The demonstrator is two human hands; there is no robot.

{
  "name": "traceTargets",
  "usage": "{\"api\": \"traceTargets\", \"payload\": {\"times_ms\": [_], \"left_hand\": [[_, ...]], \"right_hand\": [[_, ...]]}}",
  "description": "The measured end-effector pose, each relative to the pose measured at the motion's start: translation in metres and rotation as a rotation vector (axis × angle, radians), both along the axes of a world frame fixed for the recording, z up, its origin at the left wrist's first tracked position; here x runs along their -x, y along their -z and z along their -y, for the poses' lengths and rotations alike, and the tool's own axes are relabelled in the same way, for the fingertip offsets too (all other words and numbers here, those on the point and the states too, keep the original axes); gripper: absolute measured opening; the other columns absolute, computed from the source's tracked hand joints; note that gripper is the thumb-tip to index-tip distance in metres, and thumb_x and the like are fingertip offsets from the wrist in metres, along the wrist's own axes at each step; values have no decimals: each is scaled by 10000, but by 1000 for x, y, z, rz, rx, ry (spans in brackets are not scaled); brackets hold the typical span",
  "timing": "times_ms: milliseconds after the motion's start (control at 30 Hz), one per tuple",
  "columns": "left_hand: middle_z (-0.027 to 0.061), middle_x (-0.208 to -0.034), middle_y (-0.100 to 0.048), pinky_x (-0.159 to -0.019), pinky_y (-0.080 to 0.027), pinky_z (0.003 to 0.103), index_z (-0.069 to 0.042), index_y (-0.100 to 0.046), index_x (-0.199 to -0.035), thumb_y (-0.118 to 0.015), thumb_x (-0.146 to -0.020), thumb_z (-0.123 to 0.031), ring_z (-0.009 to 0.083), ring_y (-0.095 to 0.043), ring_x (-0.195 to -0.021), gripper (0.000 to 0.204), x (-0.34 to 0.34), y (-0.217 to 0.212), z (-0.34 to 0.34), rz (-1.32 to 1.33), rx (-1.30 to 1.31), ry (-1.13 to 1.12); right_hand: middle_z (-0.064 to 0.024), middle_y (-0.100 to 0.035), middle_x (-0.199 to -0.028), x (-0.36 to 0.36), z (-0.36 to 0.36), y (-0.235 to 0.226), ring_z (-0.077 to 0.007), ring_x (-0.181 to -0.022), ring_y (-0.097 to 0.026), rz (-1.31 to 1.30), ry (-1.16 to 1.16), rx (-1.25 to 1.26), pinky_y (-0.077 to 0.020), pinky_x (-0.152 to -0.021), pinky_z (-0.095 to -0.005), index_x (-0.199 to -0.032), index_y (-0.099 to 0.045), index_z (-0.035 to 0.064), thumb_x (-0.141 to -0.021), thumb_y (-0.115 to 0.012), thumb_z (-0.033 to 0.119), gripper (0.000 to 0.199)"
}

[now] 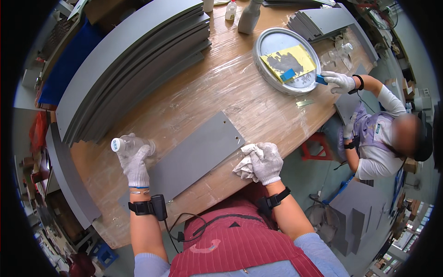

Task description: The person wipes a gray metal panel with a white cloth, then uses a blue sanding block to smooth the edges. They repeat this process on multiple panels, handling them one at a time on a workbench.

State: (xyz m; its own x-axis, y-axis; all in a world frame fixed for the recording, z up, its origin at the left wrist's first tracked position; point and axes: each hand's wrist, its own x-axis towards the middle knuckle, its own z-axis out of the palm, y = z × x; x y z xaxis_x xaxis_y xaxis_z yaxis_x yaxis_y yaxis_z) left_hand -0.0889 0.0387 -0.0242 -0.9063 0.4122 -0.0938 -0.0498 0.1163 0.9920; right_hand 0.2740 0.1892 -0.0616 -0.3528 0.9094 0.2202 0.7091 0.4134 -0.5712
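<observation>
My left hand (134,164), in a white knit glove, is wrapped round a clear plastic bottle (130,144) with a white cap, held tilted over the table's left part. A crumpled white rag (247,162) is bunched in my gloved right hand (266,164), close to the table's front edge. Between my hands a flat grey panel (196,150) lies aslant on the table, with small holes near its far right end. The rag is beside the panel's right edge; whether it touches cannot be told. My left wrist is close to the panel's near left end.
Tall stacks of grey panels (138,60) fill the table's far left. A round grey lid (265,39) bears a yellow card smeared with grey paste. At the right, a co-worker (376,134) holds a blue scraper (321,80). More panels (323,23) lie beyond, near a grey bottle (250,18).
</observation>
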Motion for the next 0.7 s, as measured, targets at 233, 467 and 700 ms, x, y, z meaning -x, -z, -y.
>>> {"api": "traceTargets", "payload": {"times_ms": [233,467,700], "left_hand": [[97,-1361,-562,-1081,-477,394,-107,-485,-1405,-881,-719,-77,239,-543,-1269,793,3,0,23,-84,173,120],[201,-1447,-497,-1183,-311,508,-41,-482,-1427,-678,-864,-131,366,-430,-1386,602,-19,25,101,-557,709,244],[255,-1482,-455,-1205,-204,576,27,-523,-1366,-576,-899,-244,438,-379,-1399,543,-30,35,108,-858,993,518]], "right_hand": [[-169,-683,-1065,4,-23,-23,-336,-997,-668,-10,192,394,-527,-894,-431,-1071,-706,48,-859,-727,293,325],[-114,-645,-1058,140,42,-71,-310,-965,-650,-23,-406,0,-562,-778,-429,-1095,-670,147,-763,-765,227,354],[-137,-658,-1028,207,41,-14,-356,-905,-656,184,-406,95,-548,-730,-462,-938,-675,112,-841,-685,240,161]]}}
